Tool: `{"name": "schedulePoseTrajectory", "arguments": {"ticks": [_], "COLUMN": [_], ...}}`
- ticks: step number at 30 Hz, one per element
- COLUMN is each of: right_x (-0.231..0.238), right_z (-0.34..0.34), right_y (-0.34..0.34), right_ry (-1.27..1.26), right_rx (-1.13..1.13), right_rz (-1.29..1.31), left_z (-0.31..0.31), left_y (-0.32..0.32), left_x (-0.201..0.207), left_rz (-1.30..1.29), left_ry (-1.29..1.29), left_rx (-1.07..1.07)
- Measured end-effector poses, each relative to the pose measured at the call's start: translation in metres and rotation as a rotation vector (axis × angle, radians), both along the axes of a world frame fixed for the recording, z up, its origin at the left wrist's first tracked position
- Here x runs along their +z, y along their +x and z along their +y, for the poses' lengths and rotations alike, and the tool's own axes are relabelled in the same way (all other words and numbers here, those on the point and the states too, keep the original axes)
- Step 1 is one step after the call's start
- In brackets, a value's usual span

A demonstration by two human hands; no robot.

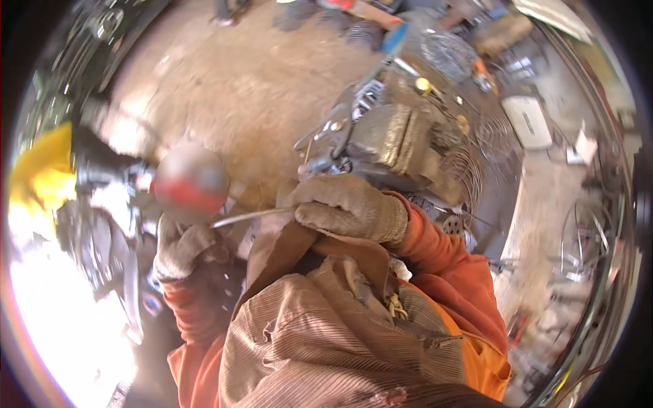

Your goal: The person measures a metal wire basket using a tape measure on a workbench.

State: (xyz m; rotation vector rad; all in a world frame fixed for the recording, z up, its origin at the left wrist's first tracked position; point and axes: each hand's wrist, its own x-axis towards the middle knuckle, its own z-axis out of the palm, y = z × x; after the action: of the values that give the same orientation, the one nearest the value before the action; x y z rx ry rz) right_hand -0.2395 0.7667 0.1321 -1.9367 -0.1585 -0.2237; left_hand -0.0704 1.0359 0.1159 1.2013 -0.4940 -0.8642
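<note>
My right hand [350, 209], in a tan knit work glove, is closed on a thin pale rod [248, 217]. The rod sticks out to the left, its tip near my left hand. My left hand [182, 248], gloved the same way, is held low at the left with its fingers curled. Just above it a round blurred patch of grey and red covers part of the view, so I cannot make out what the left fingers hold. Both forearms are in orange sleeves. A brown apron [306, 333] hangs down my front, under the right hand.
A squarish metal block [394, 139] stands beyond my right hand, with hand tools, scrap and coiled wire [466, 173] around it. A white panel [527, 122] lies farther right. Yellow cloth [44, 173] and cluttered metal parts are at the left. Brown ground [252, 88] stretches ahead.
</note>
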Motion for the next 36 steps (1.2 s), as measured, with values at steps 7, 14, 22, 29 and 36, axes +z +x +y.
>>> {"name": "schedulePoseTrajectory", "arguments": {"ticks": [7,14,22,29,36], "right_x": [0.025,0.043,0.039,0.034,0.029], "right_z": [-0.035,-0.063,-0.06,-0.063,-0.115], "right_y": [0.022,0.031,0.032,0.082,0.169], "right_ry": [0.349,0.26,0.915,0.536,-0.196], "right_rx": [-0.258,-0.658,-1.223,-1.705,-2.025], "right_rz": [0.212,0.126,0.122,0.069,0.374], "left_z": [-0.104,-0.261,-0.444,-0.544,-0.637], "left_y": [0.109,0.193,0.179,0.164,0.2], "left_x": [0.024,0.056,0.065,0.031,-0.008], "left_rz": [-0.12,-0.091,-0.137,-0.217,-0.678], "left_ry": [0.035,0.112,0.248,-0.01,-0.506], "left_rx": [-0.397,-0.924,-1.609,-1.83,-1.854]}}
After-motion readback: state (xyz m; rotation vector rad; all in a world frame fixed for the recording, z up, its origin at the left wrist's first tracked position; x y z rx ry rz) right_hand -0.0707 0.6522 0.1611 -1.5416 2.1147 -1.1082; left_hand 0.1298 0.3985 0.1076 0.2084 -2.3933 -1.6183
